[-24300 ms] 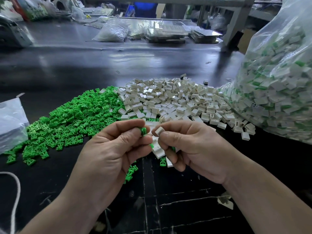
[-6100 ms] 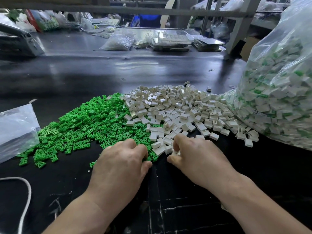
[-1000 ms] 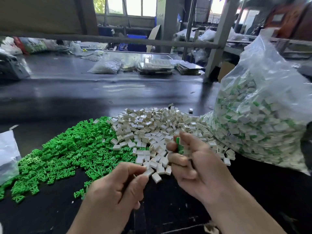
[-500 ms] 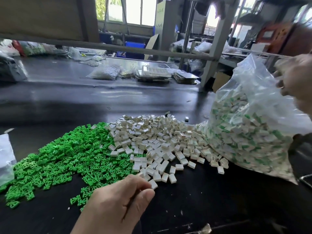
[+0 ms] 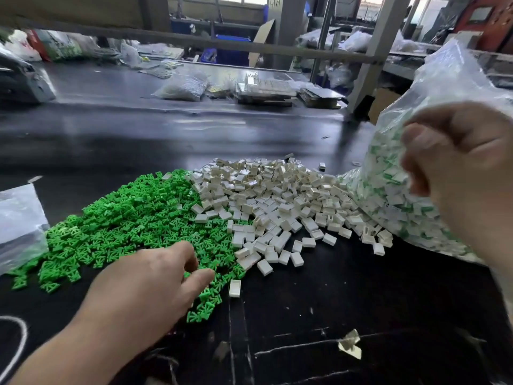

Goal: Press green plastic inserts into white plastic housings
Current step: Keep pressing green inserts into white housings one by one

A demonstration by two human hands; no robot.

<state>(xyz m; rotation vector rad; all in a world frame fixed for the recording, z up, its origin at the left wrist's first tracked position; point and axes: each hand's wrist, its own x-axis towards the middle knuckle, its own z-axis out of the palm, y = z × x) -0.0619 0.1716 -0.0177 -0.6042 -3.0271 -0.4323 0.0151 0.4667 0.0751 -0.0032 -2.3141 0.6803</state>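
Left hand (image 5: 150,287) lies released on green inserts (image 5: 133,218); right hand (image 5: 466,173), grip unclear, hides part of bag (image 5: 385,187) beside white housings (image 5: 263,195).

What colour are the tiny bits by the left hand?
Bright green: the inserts show clearest in the head view.

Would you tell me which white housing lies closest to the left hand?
The lone white housing beside the left hand, apart from the pile.

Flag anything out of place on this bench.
A few white housings lie strayed on the green insert pile, with a lone housing at its near edge. A crumpled pale scrap sits on the black table, nearer the camera.
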